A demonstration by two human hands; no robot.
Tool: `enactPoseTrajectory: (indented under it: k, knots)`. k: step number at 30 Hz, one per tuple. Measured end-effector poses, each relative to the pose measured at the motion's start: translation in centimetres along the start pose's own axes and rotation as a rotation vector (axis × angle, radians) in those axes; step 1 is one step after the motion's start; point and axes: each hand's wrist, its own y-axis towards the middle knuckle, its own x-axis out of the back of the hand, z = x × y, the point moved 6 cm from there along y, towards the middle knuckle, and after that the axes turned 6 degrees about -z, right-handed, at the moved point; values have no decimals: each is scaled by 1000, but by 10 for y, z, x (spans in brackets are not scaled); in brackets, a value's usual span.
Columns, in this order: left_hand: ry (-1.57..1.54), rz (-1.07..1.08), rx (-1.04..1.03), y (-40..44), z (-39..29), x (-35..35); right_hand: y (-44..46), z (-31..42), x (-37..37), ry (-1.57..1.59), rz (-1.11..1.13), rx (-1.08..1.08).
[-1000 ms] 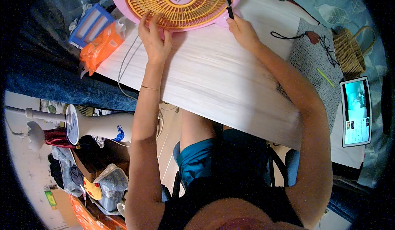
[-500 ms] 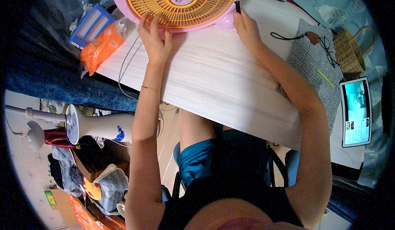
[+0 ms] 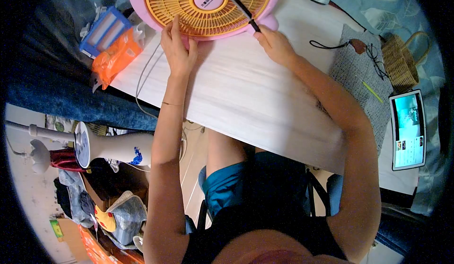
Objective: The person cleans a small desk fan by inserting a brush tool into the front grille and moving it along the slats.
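Note:
A pink fan (image 3: 153, 16) with a yellow grille and a pink centre badge is at the top of the view, its upper part cut off. My left hand (image 3: 178, 53) is at its lower left rim, one finger reaching onto the grille and the thumb by the pink edge. In my right hand (image 3: 276, 45) is a slim tool with a black handle (image 3: 254, 25), pinched by the handle end. Its long, dark, curved part lies across the front of the grille toward the badge; the tool's exact kind is unclear.
Left on the white table (image 3: 246, 84) are an orange plastic bag (image 3: 118, 56) and a blue-and-white box (image 3: 105, 30). To the right lie a grey woven mat (image 3: 347, 65), glasses (image 3: 376, 60), a yellow-green pen-like stick (image 3: 372, 92), a wicker basket (image 3: 399, 63) and a lit tablet (image 3: 407, 129).
My right hand has moved left and down. The tool has swung from the fan's right side to across the grille toward the badge. My left hand's fingers have drawn closer together near the rim.

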Motion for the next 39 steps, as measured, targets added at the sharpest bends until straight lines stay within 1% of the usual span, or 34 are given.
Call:
enactPoseTrajectory:
  k: [1,3,5,8,9,11,14,17,20,23,26,29,30,32,35,38,39]
  knots:
    - [10,13,-1,-1,0,0,1,1,3,21,-47,1]
    - [30,39,-1,-2,1,-1,3,-19,3,77,-113,-100]
    - [36,6,-10,-1,0,1,3,-24,5,110,-147,-182]
    - [42,-75,-64,2,-8,6,4,-28,-4,176,-75,-115]
    - [43,-107,-88,3,-11,8,3,-25,-4,135,-41,-128]
    - [52,-85,-87,2,-12,7,0,-14,-2,53,28,-155]
    - [68,-45,-91,1,-10,4,-3,2,-5,-86,76,59]
    - [64,-10,-78,-1,-7,2,-3,4,-6,-119,118,40]
    - [27,-21,-49,-1,-5,2,-1,4,3,-71,5,4]
    - [2,-34,-24,0,-6,3,4,-11,12,102,-205,-161]
    - [1,-53,-27,2,-7,5,2,-26,4,165,-84,-272]
    - [6,-22,-27,0,-3,2,-1,-14,-4,17,46,-133]
    - [8,-2,-24,-2,-2,1,-2,-9,-5,2,46,-73]
    - [27,-31,-34,-2,-1,2,-2,0,-6,-25,45,47]
    - [57,-72,-72,0,-5,6,-2,1,-4,-46,64,25]
    - [79,-68,-113,0,-7,4,0,-2,4,1,-94,-28]
    - [84,-61,-125,0,-6,3,1,-8,6,51,-121,-82]
